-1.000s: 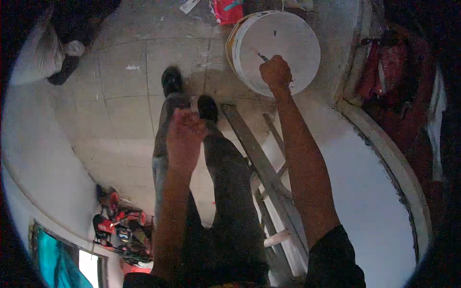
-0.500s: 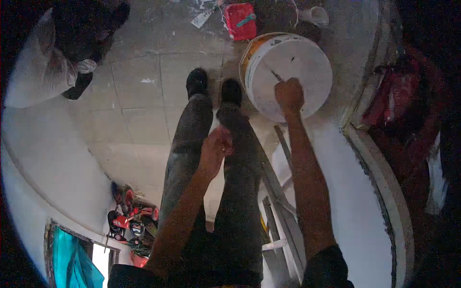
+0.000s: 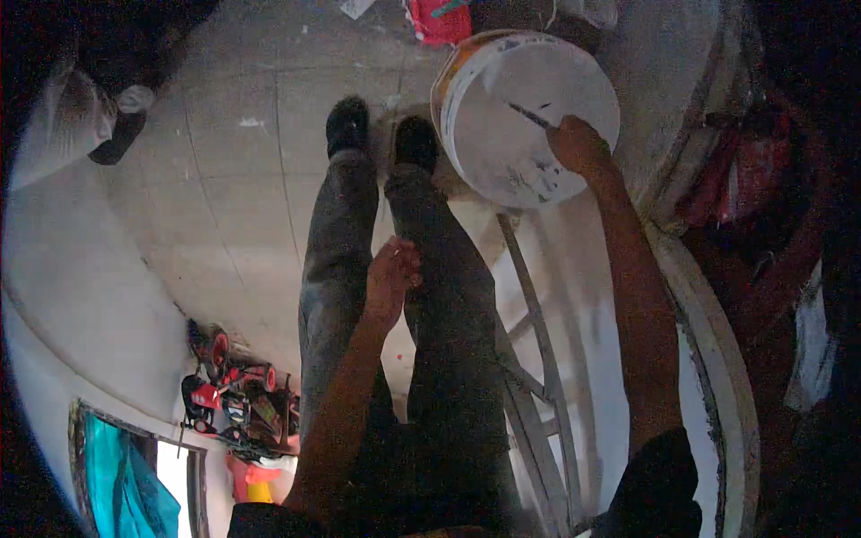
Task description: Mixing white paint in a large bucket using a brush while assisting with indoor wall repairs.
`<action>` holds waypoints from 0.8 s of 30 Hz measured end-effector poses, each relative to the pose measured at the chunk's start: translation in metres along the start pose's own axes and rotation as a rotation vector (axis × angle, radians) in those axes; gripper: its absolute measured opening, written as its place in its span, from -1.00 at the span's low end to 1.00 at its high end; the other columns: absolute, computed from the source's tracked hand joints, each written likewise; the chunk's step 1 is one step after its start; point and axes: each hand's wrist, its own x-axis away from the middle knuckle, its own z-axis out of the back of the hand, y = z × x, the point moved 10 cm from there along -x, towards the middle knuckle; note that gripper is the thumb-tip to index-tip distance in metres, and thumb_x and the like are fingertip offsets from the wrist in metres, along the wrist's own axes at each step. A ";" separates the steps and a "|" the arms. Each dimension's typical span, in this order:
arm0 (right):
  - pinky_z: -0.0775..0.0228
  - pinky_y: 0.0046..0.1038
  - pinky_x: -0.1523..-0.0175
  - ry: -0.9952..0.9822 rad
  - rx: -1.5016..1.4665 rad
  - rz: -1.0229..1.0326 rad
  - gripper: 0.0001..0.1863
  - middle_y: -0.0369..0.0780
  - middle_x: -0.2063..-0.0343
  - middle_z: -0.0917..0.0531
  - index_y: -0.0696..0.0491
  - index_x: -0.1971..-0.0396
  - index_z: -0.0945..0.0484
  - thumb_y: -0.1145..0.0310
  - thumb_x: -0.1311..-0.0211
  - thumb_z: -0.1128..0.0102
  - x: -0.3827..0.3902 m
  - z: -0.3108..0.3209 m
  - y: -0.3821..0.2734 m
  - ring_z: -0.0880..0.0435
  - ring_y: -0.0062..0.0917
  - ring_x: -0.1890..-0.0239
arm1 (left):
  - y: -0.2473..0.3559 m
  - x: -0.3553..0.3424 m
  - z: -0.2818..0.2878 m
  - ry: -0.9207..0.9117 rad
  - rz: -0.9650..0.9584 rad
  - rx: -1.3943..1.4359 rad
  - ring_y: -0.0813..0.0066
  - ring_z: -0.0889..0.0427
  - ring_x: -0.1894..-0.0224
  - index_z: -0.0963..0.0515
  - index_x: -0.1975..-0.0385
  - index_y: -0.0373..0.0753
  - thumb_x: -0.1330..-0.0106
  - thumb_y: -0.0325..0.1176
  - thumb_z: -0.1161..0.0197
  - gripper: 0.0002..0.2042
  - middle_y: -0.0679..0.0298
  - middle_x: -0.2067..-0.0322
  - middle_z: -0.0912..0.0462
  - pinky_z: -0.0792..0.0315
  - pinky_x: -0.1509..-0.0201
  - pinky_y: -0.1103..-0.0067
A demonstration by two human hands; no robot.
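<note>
A large round bucket with a white top and an orange side stands on the floor to the right of my feet. My right hand is closed round a thin dark tool, whose tip points left over the white top. Its exact kind is too blurred to tell. Dark marks show on the near part of that top. My left hand hangs in front of my legs with its fingers curled; something small and pale may be between them, but I cannot make it out.
A red container stands beyond the bucket. A grey metal ladder-like frame leans near my right leg. Another person is at the far left. Red and black equipment lies by the left wall, near a teal curtain.
My right hand has moved to the right over the bucket with the tool. Dark marks now show on the near part of its top. The whole view has shifted slightly.
</note>
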 end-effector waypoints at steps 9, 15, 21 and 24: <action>-0.48 -0.22 0.33 0.277 0.340 0.049 -0.73 -0.05 0.49 -0.59 0.11 0.49 -0.50 0.20 -0.16 0.02 0.036 -0.024 0.050 -0.62 -0.22 0.41 | -0.003 -0.008 -0.031 -0.037 -0.079 -0.118 0.55 -0.42 0.44 -0.40 0.24 -0.19 -0.32 -0.04 0.03 -0.68 0.32 0.45 -0.45 -0.35 0.35 0.57; -0.45 -0.17 0.35 0.233 0.160 0.293 -0.72 -0.08 0.53 -0.54 0.11 0.53 -0.51 0.23 -0.16 0.07 0.040 -0.039 -0.009 -0.57 -0.21 0.45 | 0.000 -0.010 -0.017 -0.037 -0.052 -0.084 0.56 -0.41 0.51 -0.42 0.26 -0.18 -0.35 -0.06 0.06 -0.70 0.33 0.50 -0.45 -0.33 0.41 0.61; -0.44 -0.14 0.30 0.378 0.304 0.076 -0.70 -0.05 0.49 -0.55 0.13 0.47 -0.51 0.22 -0.19 0.10 0.005 0.012 0.044 -0.59 -0.15 0.42 | 0.001 -0.012 -0.016 -0.004 -0.014 -0.060 0.58 -0.42 0.52 -0.42 0.27 -0.17 -0.36 -0.05 0.09 -0.69 0.34 0.50 -0.48 -0.32 0.42 0.62; -0.45 -0.13 0.23 0.182 0.185 -0.117 -0.72 -0.03 0.41 -0.58 0.13 0.40 -0.51 0.20 -0.13 0.02 0.028 -0.003 0.015 -0.60 -0.15 0.38 | 0.011 -0.011 -0.003 0.023 -0.092 -0.162 0.58 -0.43 0.52 -0.42 0.28 -0.17 -0.35 -0.01 0.08 -0.67 0.34 0.50 -0.49 -0.32 0.43 0.61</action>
